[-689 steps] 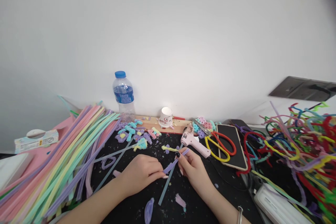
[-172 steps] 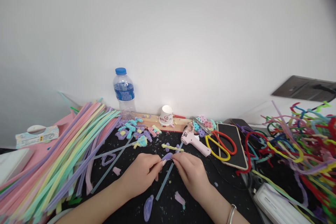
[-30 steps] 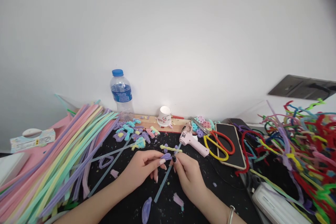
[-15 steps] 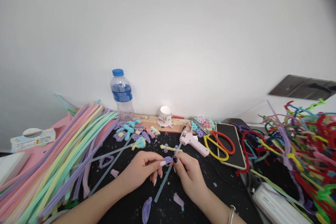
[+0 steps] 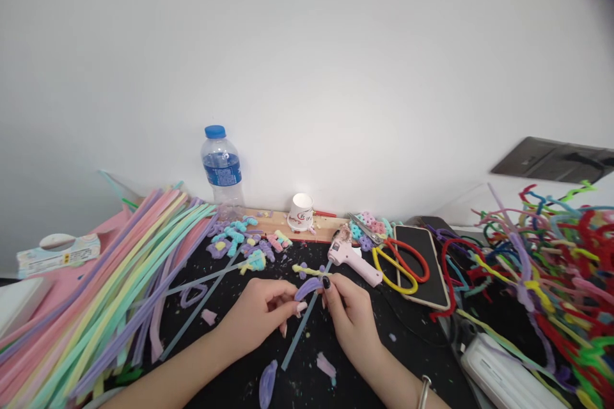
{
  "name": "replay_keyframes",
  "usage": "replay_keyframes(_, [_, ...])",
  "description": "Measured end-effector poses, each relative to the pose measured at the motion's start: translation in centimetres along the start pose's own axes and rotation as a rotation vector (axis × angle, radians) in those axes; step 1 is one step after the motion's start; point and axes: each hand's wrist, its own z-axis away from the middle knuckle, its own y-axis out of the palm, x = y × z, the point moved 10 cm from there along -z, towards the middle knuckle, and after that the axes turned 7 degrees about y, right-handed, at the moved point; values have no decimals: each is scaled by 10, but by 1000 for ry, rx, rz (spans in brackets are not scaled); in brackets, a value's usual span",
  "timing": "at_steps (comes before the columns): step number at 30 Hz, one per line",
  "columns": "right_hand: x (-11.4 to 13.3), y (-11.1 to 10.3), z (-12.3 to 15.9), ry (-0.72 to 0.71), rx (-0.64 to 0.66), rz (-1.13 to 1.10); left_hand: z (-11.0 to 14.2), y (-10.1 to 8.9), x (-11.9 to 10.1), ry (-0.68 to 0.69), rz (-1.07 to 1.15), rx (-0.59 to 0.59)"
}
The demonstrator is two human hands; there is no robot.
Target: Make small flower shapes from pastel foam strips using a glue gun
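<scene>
R hand (image 5: 352, 314) pinched on purple fuzzy strip (image 5: 309, 287), L hand (image 5: 259, 316) fingers curled @ opp. end, grip unclear

Between the hands (image 5: 261, 316), the bent purple chenille strip (image 5: 309, 287) looks fuzzy and matt. Beyond them, the pale-pink gun-shaped tool (image 5: 356, 262) is smooth plastic, the blue-capped clear bottle (image 5: 221, 167) glossy plastic, the long tan board (image 5: 330, 225) smooth wood. Beneath, the black tabletop (image 5: 297, 390) looks matt.

Strip (image 5: 309, 288) between hands (image 5: 354, 316), cup (image 5: 301, 212) behind, scissors (image 5: 407, 265) right
</scene>
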Motion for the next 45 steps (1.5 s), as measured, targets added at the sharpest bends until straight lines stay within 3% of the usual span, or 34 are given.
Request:
replay_keyframes(6, [6, 3, 2, -38, 13, 36, 1, -15, -15, 150, -346, -56])
replay_keyframes(13, [4, 4, 2, -31, 13, 83, 3, -15, -21, 212, -433, -25])
replay_keyframes(23, [8, 2, 0, -65, -8, 70, 2, -8, -16, 205, -350, 9])
replay_keyframes(28, [11, 1, 2, -103, 4, 69, 0, -4, -8, 103, -114, 14])
replay_keyframes(33, [26, 7, 10, -244, 43, 159, 0, -5, 0, 12, 84, -36])
replay_keyframes(40, [48, 21, 25, -441, 104, 357, -2, -5, 2, 4, 198, -61])
replay_keyframes(43, [45, 12, 20, -417, 128, 305, -2, -12, 2, 17, 156, -98])
replay_keyframes(45, [37, -4, 10, -374, 60, 283, -2, -20, 2, 28, 114, -139])
